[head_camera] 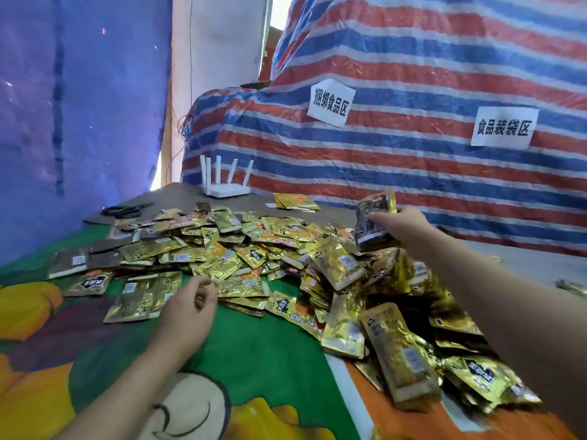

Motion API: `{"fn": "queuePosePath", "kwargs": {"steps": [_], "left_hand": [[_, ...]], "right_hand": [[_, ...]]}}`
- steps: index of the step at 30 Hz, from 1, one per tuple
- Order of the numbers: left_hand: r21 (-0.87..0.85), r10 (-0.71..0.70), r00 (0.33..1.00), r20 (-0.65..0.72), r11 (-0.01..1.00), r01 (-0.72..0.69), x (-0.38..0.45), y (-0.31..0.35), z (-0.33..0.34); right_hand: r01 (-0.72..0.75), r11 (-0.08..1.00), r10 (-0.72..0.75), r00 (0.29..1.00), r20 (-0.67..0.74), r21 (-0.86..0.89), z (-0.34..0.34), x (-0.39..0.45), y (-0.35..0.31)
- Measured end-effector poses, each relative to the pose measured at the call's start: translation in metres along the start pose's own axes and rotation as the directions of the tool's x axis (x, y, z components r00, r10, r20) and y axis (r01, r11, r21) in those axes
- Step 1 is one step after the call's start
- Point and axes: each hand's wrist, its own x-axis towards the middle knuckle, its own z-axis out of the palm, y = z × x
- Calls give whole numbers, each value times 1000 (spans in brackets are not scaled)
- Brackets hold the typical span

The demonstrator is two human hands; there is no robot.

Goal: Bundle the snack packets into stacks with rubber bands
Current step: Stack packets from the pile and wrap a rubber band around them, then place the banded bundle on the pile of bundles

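Packets (286, 265) in gold foil lie heaped across the surface (270, 350) ahead of me, spilling toward my right. My right hand (403, 227) grips a small stack of packets (374, 220), held upright above the far side of the heap. My left hand (190, 308) hovers at the near edge, fingers loosely curled; whether it pinches anything, I cannot tell. A white router (225, 185) stands beyond.

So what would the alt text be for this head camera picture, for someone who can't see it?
A person's right hand holds up a small stack of snack packets over a big heap of gold packets on a colourful cloth. The left hand reaches toward the heap's near edge.
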Motion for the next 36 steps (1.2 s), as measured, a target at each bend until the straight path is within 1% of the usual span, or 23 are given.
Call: {"fn": "queuePosePath", "kwargs": {"steps": [2, 3, 4, 5, 6, 7, 8, 10, 14, 18, 19, 21, 23, 24, 25, 26, 27, 29, 30, 31, 33, 35, 36], "left_hand": [[5, -17, 1000, -23, 1000, 18, 0, -2, 0], [4, -28, 1000, -11, 1000, 28, 0, -2, 0], [2, -32, 999, 6, 999, 32, -2, -3, 2], [1, -30, 999, 19, 1000, 30, -2, -4, 3], [2, -30, 999, 29, 1000, 30, -3, -4, 5], [5, -32, 999, 37, 999, 31, -2, -4, 5], [6, -33, 999, 42, 999, 33, -2, -3, 5], [2, -39, 998, 55, 999, 39, -3, -3, 5], [30, -44, 996, 81, 999, 42, -4, -2, 5], [37, -31, 995, 97, 999, 28, -6, -3, 3], [35, -27, 995, 97, 999, 24, -6, -3, 3], [27, -30, 995, 92, 999, 27, -6, -3, 2], [36, -32, 996, 82, 999, 29, -5, -3, 2], [43, -38, 996, 77, 998, 35, -5, -4, 2], [51, -43, 996, 73, 998, 40, -5, -5, 2], [60, -49, 997, 67, 997, 45, -5, -5, 2], [68, -54, 997, 55, 996, 50, -4, -6, 2], [59, -71, 997, 19, 996, 70, -2, -7, 2], [49, -77, 997, 3, 996, 76, -2, -6, 2], [45, -77, 997, -10, 996, 77, -2, -4, 1], [40, -88, 996, -26, 995, 89, -6, 1, 1], [40, -96, 995, -40, 994, 98, -7, 7, -5], [71, -88, 995, -46, 993, 91, -3, 8, -11]], "right_hand": [[-21, 995, 20, 1000, -5, -95, 5, 25, 3], [-10, 980, 10, 1000, -1, -197, 11, 36, 8], [4, 930, 5, 1000, 22, -368, 16, 41, 12], [15, 837, 15, 999, 51, -548, 22, 45, 18], [25, 722, 34, 997, 72, -692, 26, 45, 22], [27, 630, 50, 996, 75, -776, 30, 46, 27], [22, 569, 58, 996, 66, -822, 32, 47, 31], [21, 511, 21, 999, 36, -859, 35, 50, 32], [-1, 499, 62, 997, 34, -867, 36, 51, 29], [60, 407, -18, 998, 58, -911, 39, 49, 35], [61, 380, -49, 998, 45, -923, 40, 47, 36], [49, 293, -159, 987, 2, -955, 45, 41, 37], [70, 208, -320, 947, 0, -975, 57, 27, 34], [114, 192, -410, 912, 26, -975, 66, 18, 30], [189, 198, -491, 868, 70, -962, 78, 7, 27], [291, 225, -549, 826, 125, -930, 91, -7, 24], [399, 271, -571, 799, 187, -876, 107, -22, 22], [571, 370, -519, 781, 346, -733, 140, -54, 22], [628, 419, -483, 766, 424, -656, 157, -69, 26], [657, 467, -439, 754, 490, -592, 172, -81, 31], [656, 536, -344, 744, 573, -530, 198, -99, 46], [645, 564, -328, 748, 577, -515, 215, -100, 55], [639, 571, -334, 755, 565, -516, 220, -95, 55]]}}
